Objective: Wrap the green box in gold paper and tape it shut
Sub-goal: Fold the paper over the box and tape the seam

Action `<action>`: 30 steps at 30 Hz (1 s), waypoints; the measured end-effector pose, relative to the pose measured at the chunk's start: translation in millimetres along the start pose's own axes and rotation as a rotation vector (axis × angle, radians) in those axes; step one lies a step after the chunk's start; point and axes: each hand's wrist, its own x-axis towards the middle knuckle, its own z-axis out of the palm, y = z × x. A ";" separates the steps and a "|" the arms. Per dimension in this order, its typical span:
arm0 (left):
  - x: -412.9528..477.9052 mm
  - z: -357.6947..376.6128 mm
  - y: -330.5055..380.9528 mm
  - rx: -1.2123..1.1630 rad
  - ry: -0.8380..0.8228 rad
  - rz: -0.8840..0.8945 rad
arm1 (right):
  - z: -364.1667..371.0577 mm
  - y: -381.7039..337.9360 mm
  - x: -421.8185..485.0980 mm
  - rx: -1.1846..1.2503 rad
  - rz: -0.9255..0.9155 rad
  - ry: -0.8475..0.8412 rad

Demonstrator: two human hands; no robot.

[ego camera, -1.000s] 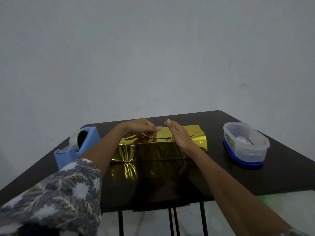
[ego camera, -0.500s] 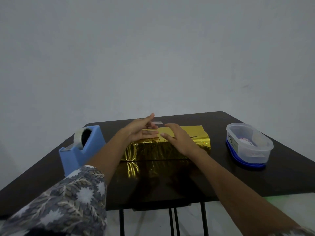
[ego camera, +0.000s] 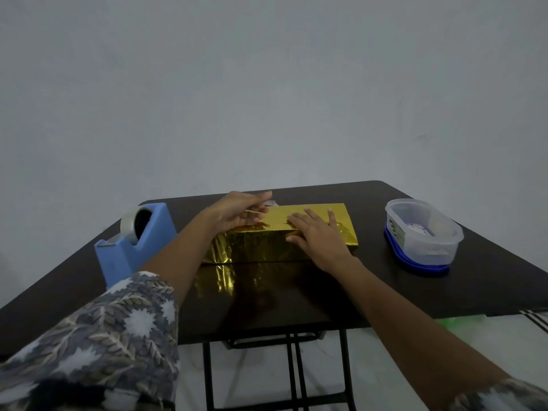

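Gold-wrapped box (ego camera: 267,244) lies at the middle of the dark table (ego camera: 489,286). My right hand (ego camera: 317,235) presses flat on its top, fingers straight and spread. My left hand (ego camera: 237,212) is over its left end, fingers half curled; I cannot tell whether it holds anything. A blue tape dispenser (ego camera: 133,247) stands to the left and a plastic container (ego camera: 424,232) to the right.

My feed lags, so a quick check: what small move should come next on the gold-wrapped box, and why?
Probably lower the left hand and press what looks like a clear tape strip at its fingertips onto the top fold of the gold paper. The right hand lies flat there, pinning it; the left hovers above.
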 end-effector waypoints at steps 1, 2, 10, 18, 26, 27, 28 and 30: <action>-0.3 1.1 2.6 0.107 -0.007 0.020 | 0.6 0.2 -0.6 -0.018 0.003 0.004; -0.5 2.6 5.5 0.205 -0.016 0.038 | 0.7 0.4 -1.6 -0.046 0.006 0.006; 3.1 3.1 5.6 0.224 0.003 0.016 | -0.7 1.6 -5.5 -0.182 -0.066 0.134; 3.6 -5.5 1.1 0.109 -0.018 0.027 | 8.6 -0.9 -6.5 -0.128 -0.057 0.299; 5.7 6.0 18.4 0.524 -0.179 0.044 | 11.9 -1.1 -8.5 -0.076 -0.021 0.348; 6.5 6.0 18.9 0.542 -0.192 0.036 | 12.2 -1.2 -8.7 -0.066 -0.019 0.348; 7.1 6.1 19.3 0.554 -0.200 0.031 | 12.7 -1.4 -8.7 -0.059 -0.016 0.349; 8.1 7.2 20.0 0.571 -0.208 0.021 | 14.7 -1.7 -8.6 -0.043 -0.006 0.360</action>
